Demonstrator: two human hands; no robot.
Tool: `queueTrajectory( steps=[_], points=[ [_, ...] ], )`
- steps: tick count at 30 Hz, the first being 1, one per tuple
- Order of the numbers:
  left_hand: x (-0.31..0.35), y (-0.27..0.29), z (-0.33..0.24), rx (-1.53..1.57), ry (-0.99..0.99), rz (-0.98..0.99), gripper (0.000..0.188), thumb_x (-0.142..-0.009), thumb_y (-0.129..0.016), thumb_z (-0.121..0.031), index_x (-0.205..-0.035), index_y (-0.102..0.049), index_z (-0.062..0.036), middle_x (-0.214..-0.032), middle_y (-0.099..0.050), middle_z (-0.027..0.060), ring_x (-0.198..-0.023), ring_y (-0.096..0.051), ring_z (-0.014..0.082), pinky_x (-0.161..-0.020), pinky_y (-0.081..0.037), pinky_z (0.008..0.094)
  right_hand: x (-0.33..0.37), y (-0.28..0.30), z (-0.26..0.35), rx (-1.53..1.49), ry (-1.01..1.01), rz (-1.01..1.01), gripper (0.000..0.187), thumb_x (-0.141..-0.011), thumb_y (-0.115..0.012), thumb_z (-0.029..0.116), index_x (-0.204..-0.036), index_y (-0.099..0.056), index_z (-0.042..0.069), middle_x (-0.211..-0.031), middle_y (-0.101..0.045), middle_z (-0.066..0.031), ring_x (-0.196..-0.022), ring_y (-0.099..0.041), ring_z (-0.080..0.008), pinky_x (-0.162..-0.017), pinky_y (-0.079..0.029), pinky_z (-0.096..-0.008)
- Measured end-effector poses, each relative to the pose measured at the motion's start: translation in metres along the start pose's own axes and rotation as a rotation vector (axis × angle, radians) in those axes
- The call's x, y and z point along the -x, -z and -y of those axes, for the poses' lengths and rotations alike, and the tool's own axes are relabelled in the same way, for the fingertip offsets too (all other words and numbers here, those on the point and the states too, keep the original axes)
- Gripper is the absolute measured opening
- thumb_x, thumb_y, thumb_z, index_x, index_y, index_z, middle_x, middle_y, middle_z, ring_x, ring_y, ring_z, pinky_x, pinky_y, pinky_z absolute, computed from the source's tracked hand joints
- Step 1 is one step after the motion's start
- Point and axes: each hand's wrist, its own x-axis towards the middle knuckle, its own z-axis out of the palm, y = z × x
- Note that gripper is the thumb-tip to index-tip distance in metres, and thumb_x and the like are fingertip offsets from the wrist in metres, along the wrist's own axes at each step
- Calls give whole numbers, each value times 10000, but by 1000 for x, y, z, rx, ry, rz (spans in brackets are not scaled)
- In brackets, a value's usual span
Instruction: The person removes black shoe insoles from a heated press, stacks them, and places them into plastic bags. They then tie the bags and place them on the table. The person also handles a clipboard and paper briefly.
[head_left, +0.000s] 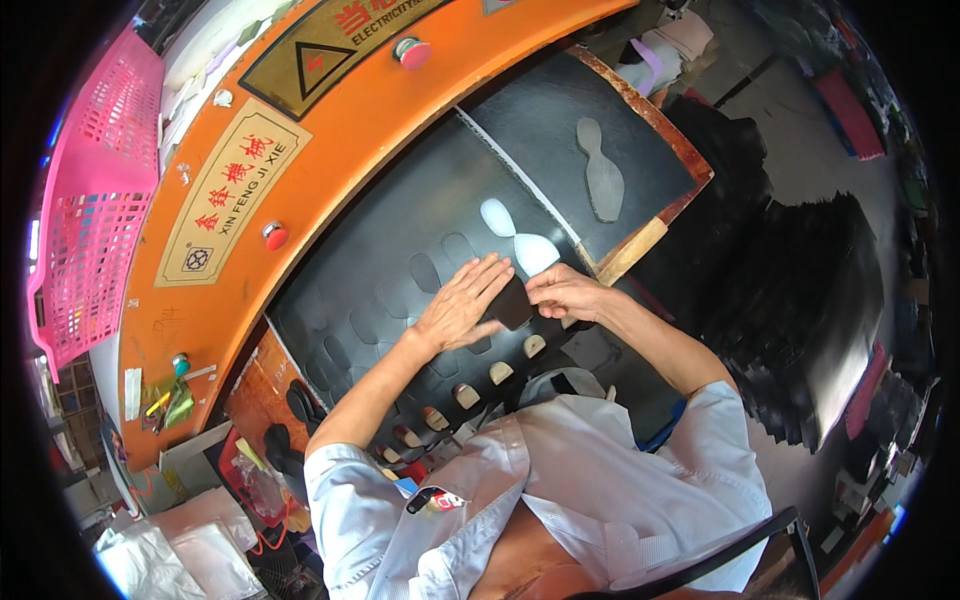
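A large black sheet (400,250) with several insole-shaped holes cut in it lies on the bed of an orange cutting press. My left hand (462,303) lies flat on the sheet, fingers spread. My right hand (562,292) pinches a black insole-shaped cut piece (512,305) at the sheet's near edge, right beside the left hand's fingertips. Just beyond the hands, a white insole-shaped opening (518,238) shows pale through the sheet.
The orange press arm (330,150) with red buttons curves across the back. A grey sole-shaped cutting die (602,175) lies on a black board to the right. A pink basket (95,200) stands at the left. Stacks of black material (800,300) are at the right.
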Motion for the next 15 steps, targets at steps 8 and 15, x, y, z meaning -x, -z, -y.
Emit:
queueTrajectory(
  steps=[8, 15],
  points=[
    [4, -4, -2, 664, 476, -307, 331, -1060, -557, -147, -1346, -606, 13, -1309, -695, 104, -1247, -630, 196, -1101, -466, 374, 32, -19, -10, 86, 84, -9, 282, -983, -717, 271, -1002, -727, -10, -716, -665, -16, -507, -578, -66, -444, -397, -210],
    [17, 26, -1, 1291, 546, -926, 470, -1102, -483, -395, -1325, -539, 16, -1230, -694, 174, -1130, -685, 295, -1018, -546, 424, 49, -35, -29, 279, 109, -235, 268, -1000, -666, 204, -1073, -720, -48, -848, -733, -79, -631, -697, -115, -531, -510, -251]
  ],
)
